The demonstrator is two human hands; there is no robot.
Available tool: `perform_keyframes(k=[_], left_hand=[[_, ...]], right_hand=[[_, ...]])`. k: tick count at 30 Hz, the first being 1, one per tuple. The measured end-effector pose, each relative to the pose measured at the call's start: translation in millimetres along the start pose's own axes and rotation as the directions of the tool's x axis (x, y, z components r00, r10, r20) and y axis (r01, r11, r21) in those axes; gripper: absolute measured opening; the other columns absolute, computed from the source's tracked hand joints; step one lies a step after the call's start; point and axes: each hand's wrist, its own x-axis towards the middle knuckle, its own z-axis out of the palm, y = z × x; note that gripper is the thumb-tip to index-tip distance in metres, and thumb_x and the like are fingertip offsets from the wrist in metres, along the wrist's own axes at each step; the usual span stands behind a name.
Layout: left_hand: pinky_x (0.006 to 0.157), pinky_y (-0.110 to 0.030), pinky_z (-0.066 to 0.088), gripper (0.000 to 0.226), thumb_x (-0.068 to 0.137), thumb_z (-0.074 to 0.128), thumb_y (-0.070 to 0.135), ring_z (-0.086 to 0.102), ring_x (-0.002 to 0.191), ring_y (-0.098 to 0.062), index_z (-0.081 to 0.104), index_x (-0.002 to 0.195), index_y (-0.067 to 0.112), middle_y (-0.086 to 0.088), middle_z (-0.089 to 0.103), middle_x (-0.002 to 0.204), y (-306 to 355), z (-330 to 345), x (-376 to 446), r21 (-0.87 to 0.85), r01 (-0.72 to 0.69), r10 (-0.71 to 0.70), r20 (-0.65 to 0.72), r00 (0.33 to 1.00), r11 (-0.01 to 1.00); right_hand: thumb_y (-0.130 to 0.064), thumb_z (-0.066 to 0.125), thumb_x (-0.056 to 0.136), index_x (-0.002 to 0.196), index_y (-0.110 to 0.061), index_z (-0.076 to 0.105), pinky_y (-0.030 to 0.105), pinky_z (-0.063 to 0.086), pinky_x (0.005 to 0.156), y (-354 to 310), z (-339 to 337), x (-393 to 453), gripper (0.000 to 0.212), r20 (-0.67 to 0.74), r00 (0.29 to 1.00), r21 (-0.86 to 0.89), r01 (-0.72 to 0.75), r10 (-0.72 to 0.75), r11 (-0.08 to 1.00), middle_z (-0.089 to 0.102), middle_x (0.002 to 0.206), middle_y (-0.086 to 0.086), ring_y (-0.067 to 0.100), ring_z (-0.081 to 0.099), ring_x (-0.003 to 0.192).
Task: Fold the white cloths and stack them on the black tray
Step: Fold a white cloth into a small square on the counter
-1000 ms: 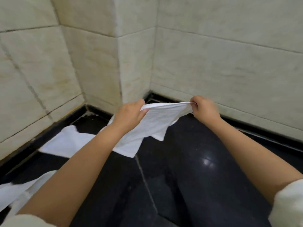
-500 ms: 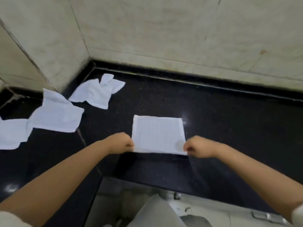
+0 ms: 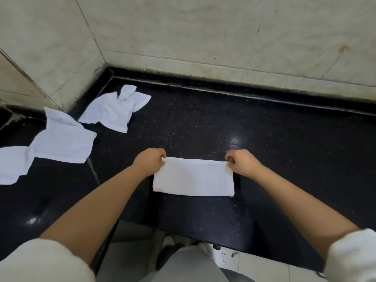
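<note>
A white cloth (image 3: pixel 193 178), folded into a narrow rectangle, lies flat on the black stone counter (image 3: pixel 284 143). My left hand (image 3: pixel 150 161) pinches its far left corner. My right hand (image 3: pixel 242 161) pinches its far right corner. Three unfolded white cloths lie crumpled to the left: one (image 3: pixel 116 110) near the wall corner, one (image 3: pixel 63 139) in front of it, one (image 3: pixel 12 165) at the left edge. No black tray is in view.
Beige tiled walls (image 3: pixel 203 33) close the counter at the back and left. The counter's front edge (image 3: pixel 203 239) runs just below the cloth, with white floor tiles and my light trousers (image 3: pixel 183 263) beneath.
The cloth went from held in the air to laid flat as a square, and its near edge is now folded over to the far edge, halving it. Both hands moved away from me.
</note>
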Motion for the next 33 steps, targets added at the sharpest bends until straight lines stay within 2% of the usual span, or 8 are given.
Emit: perform_keyframes(k=[3, 7, 14, 20, 24, 27, 30, 33], left_hand=[[0.082, -0.033, 0.047, 0.021, 0.095, 0.044, 0.014, 0.056, 0.099, -0.023, 0.060, 0.107, 0.009, -0.009, 0.059, 0.110, 4.8, 13.3, 16.9, 0.066, 0.012, -0.010, -0.042, 0.999, 0.998], [0.082, -0.035, 0.047, 0.022, 0.095, 0.044, 0.013, 0.050, 0.106, -0.024, 0.062, 0.103, 0.005, -0.010, 0.056, 0.110, -1.7, 27.2, 31.3, 0.068, -0.016, 0.024, -0.116, 0.993, 0.998], [0.084, -0.030, 0.045, 0.023, 0.097, 0.040, 0.017, 0.051, 0.104, -0.020, 0.058, 0.107, 0.006, -0.009, 0.056, 0.110, -10.1, 29.3, 34.5, 0.106, -0.091, 0.095, -0.038, 0.995, 0.990], [0.084, -0.031, 0.045, 0.025, 0.097, 0.040, 0.017, 0.052, 0.107, -0.021, 0.056, 0.115, 0.011, -0.007, 0.056, 0.114, -13.7, 27.3, 33.2, 0.173, -0.114, 0.116, -0.003, 0.993, 0.978], [0.080, -0.027, 0.045, 0.027, 0.097, 0.041, 0.017, 0.053, 0.103, -0.019, 0.063, 0.107, 0.008, -0.005, 0.055, 0.104, -14.1, 17.0, 31.4, 0.217, -0.146, 0.148, 0.010, 0.989, 0.965], [0.080, -0.032, 0.044, 0.028, 0.095, 0.043, 0.014, 0.054, 0.101, -0.026, 0.068, 0.105, 0.006, -0.013, 0.058, 0.102, -8.4, -13.7, 31.8, 0.150, -0.223, 0.232, -0.049, 0.971, 0.963], [0.082, -0.037, 0.043, 0.024, 0.090, 0.050, 0.009, 0.053, 0.101, -0.034, 0.069, 0.105, 0.006, -0.021, 0.059, 0.101, -1.1, -45.4, 28.5, 0.089, -0.322, 0.333, -0.186, 0.925, 0.943], [0.067, -0.037, 0.046, 0.017, 0.082, 0.060, 0.002, 0.057, 0.081, -0.038, 0.072, 0.094, 0.002, -0.020, 0.061, 0.084, 1.4, -59.1, 18.6, 0.134, -0.449, 0.462, -0.414, 0.785, 0.883]], right_hand=[[-0.004, 0.046, 0.086, 0.098, -0.009, 0.065, 0.031, 0.047, 0.068, 3.0, 10.0, 10.9, 0.023, -0.022, 0.996, -0.009, -0.081, 0.081, 0.997, 0.067, 0.101, 0.011, 0.028, 0.062, 0.091], [-0.006, 0.048, 0.089, 0.098, -0.007, 0.067, 0.033, 0.049, 0.076, 5.2, 22.5, 17.6, 0.021, -0.080, 0.988, 0.031, -0.132, 0.134, 0.991, 0.062, 0.108, 0.011, 0.027, 0.060, 0.096], [-0.007, 0.043, 0.093, 0.123, -0.006, 0.056, 0.033, 0.046, 0.090, -0.4, 31.5, 15.8, 0.033, -0.036, 0.999, -0.083, -0.044, 0.041, 0.996, 0.051, 0.120, 0.012, 0.027, 0.048, 0.115], [-0.001, 0.043, 0.090, 0.111, -0.002, 0.061, 0.031, 0.045, 0.084, -5.5, 30.5, 18.6, 0.028, 0.002, 0.998, -0.102, -0.060, 0.060, 0.993, 0.049, 0.121, 0.014, 0.029, 0.052, 0.110], [-0.004, 0.045, 0.089, 0.103, -0.004, 0.065, 0.028, 0.044, 0.079, -6.0, 20.0, 16.3, 0.024, -0.017, 0.998, -0.070, -0.054, 0.053, 0.996, 0.054, 0.113, 0.012, 0.026, 0.055, 0.101], [-0.001, 0.053, 0.082, 0.094, 0.000, 0.067, 0.029, 0.042, 0.080, -13.8, -8.2, 8.5, 0.019, -0.175, 0.985, 0.041, 0.016, -0.009, 0.999, 0.060, 0.102, 0.017, 0.031, 0.058, 0.097], [-0.003, 0.058, 0.077, 0.085, 0.003, 0.067, 0.028, 0.036, 0.074, -27.2, -43.4, -10.2, 0.014, -0.441, 0.897, 0.127, 0.088, -0.023, 0.988, 0.063, 0.091, 0.022, 0.031, 0.059, 0.088], [-0.010, 0.053, 0.076, 0.080, 0.003, 0.065, 0.023, 0.032, 0.068, -22.8, -49.7, -29.4, 0.018, -0.624, 0.781, 0.160, 0.090, 0.030, 0.983, 0.063, 0.084, 0.020, 0.032, 0.057, 0.080]])
